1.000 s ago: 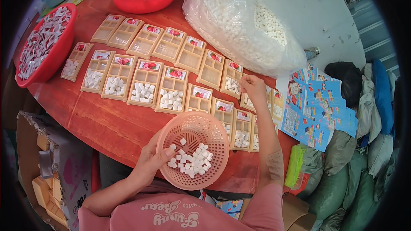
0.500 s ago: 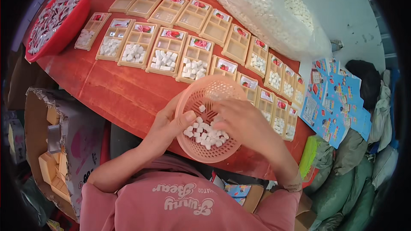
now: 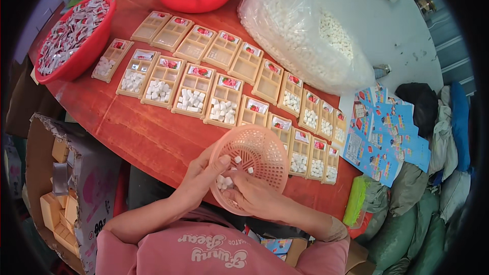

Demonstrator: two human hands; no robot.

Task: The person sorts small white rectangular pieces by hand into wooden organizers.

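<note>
The pink basket (image 3: pixel 271 157) is held over the near edge of the red table (image 3: pixel 122 127), its rim gripped by the left hand (image 3: pixel 200 177), thumb inside. It is judged light and slightly flexible, best taken by that rim. The white cubes (image 3: pixel 223 182) inside are judged soft, best pinched gently. The right hand (image 3: pixel 253 192) is dipped among them; whether any are grasped cannot be told. Beyond, partitioned trays (image 3: pixel 266 84) are set in rows toward the far edge.

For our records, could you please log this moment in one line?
left hand: holds pink basket; right hand: in basket, by white cubes; trays: on table
</note>
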